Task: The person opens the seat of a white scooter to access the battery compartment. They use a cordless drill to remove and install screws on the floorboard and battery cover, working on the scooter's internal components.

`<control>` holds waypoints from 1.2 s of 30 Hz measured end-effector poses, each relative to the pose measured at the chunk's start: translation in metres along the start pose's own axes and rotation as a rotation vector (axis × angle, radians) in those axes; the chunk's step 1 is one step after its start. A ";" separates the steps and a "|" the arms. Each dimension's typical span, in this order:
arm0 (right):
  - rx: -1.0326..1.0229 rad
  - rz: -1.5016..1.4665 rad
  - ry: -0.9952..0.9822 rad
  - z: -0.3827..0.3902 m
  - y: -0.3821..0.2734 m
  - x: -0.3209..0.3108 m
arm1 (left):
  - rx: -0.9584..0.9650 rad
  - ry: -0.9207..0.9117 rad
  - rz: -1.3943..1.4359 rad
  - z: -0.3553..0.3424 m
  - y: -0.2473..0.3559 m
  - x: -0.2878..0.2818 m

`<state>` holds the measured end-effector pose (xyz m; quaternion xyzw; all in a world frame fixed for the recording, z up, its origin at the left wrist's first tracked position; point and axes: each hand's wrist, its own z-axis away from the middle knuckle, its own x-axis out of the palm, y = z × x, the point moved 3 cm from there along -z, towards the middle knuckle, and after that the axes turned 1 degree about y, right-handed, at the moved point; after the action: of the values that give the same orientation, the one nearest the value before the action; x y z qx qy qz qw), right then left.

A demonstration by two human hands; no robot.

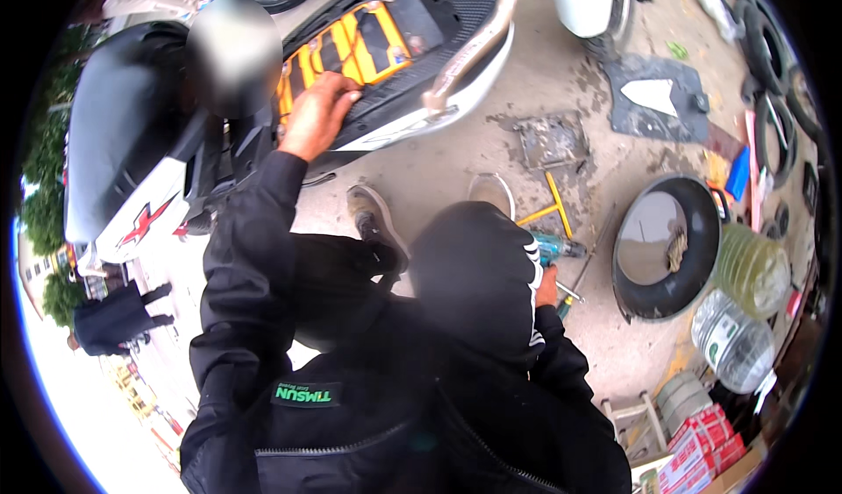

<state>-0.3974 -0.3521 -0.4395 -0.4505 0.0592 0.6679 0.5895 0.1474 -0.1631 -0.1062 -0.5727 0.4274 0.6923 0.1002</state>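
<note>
Our left hand (317, 117) has its fingers loosely bent, thumb slightly apart, at the near edge of the orange-framed panel (361, 58) lying in the footwell of the white scooter (399, 132); we cannot tell whether it pinches anything. Our right hand (547, 288) is just below the teal drill (551, 247), but our knee (474, 253) hides much of it, so its grip is unclear to us. A blurred pale patch covers the area beyond our left hand, beside the black seat (123, 125). To our right are a yellow T-shaped tool (556, 206), a black basin (697, 253) of murky water and two plastic jugs (732, 340). Our left forearm reaches forward, back of the hand up; our right arm hangs low outside the thigh.
</note>
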 end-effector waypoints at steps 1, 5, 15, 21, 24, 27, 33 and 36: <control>0.025 -0.158 0.081 -0.005 0.001 0.008 | 0.010 -0.002 -0.021 -0.003 0.005 -0.001; 0.117 0.089 0.156 -0.006 -0.004 0.016 | 0.016 -0.037 -0.110 0.005 -0.005 -0.008; 0.091 -0.381 -0.011 0.025 -0.068 -0.126 | 0.109 -0.010 0.178 0.006 -0.014 -0.009; -0.150 -0.870 -0.045 0.088 -0.212 -0.256 | 0.226 -0.033 0.251 -0.007 -0.020 -0.010; -0.384 -0.740 -0.119 0.089 -0.300 -0.316 | 0.224 -0.052 0.287 -0.005 -0.028 -0.013; -0.486 -0.573 -0.120 0.095 -0.384 -0.356 | 0.234 -0.044 0.312 -0.006 -0.034 -0.013; -0.707 -0.047 -0.265 0.075 -0.536 -0.325 | 0.229 -0.044 0.381 -0.008 -0.040 -0.012; -0.628 -0.019 -0.372 0.051 -0.557 -0.293 | 0.269 -0.059 0.409 -0.011 -0.039 -0.008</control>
<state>0.0139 -0.3700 0.0394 -0.4809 -0.2610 0.7186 0.4293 0.1826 -0.1438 -0.1173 -0.4352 0.6199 0.6514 0.0456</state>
